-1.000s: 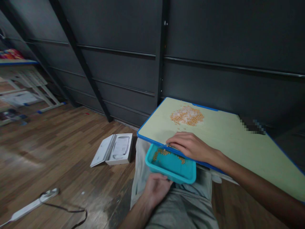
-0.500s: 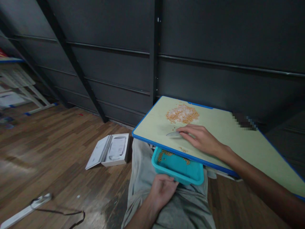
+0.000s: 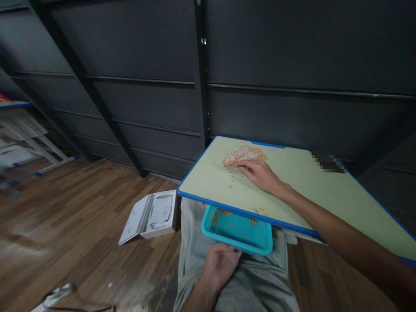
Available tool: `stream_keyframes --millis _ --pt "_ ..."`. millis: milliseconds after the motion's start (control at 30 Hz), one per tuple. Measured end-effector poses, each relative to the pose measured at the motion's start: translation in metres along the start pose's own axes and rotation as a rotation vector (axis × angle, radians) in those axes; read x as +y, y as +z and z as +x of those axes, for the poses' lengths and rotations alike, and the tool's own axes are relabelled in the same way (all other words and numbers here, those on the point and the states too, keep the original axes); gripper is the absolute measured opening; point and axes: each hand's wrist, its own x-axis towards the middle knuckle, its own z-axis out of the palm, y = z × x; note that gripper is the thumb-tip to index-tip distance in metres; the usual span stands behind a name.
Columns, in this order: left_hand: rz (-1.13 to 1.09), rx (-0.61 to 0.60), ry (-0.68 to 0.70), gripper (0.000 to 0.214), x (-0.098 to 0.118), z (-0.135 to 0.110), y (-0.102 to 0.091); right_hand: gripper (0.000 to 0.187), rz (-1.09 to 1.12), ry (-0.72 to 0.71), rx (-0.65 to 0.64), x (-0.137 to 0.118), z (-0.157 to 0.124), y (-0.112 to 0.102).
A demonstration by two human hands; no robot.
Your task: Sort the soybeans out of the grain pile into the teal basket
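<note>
My left hand (image 3: 222, 262) is closed on the near edge of a turquoise plastic tray (image 3: 238, 247), which sits over my lap just under the table edge. Yellow soybean-like beans (image 3: 224, 212) lie in the tray's far corners. Above the table, my right hand (image 3: 258, 172) pinches a thin, pale, see-through blade-shaped tool (image 3: 234, 170), its outline faint. The tool is at the near side of a heap of beans mixed with whitish grains (image 3: 245, 154). A few loose beans (image 3: 230, 186) lie between the heap and the table's front edge.
The pale green table (image 3: 292, 173) has a blue rim and stands against a dark panel wall (image 3: 146, 104). A pixelated dark object (image 3: 328, 162) rests at its back right. On the wooden floor lie an open white box (image 3: 160, 214) and a white strip with a cord (image 3: 55, 297).
My right hand has moved the tool away from me to the heap's near edge. A few beans now lie nearer the front. My left hand keeps hold of the tray.
</note>
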Motion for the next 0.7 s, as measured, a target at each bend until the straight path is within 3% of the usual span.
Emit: stream_keyframes --millis 233,500,700 --pt "-0.01 -0.001 0.009 0.065 0.003 -0.001 0.001 0.027 0.018 -0.035 -0.044 -0.006 -0.008 0.005" --pt "0.0 0.029 0.003 0.063 0.003 -0.001 -0.001 0.025 0.075 -0.07 -0.072 -0.014 -0.014 -0.005" --pt "-0.021 0.044 -0.007 0.066 0.002 -0.001 -0.003 0.02 0.17 -0.033 -0.166 -0.022 -0.016 -0.014"
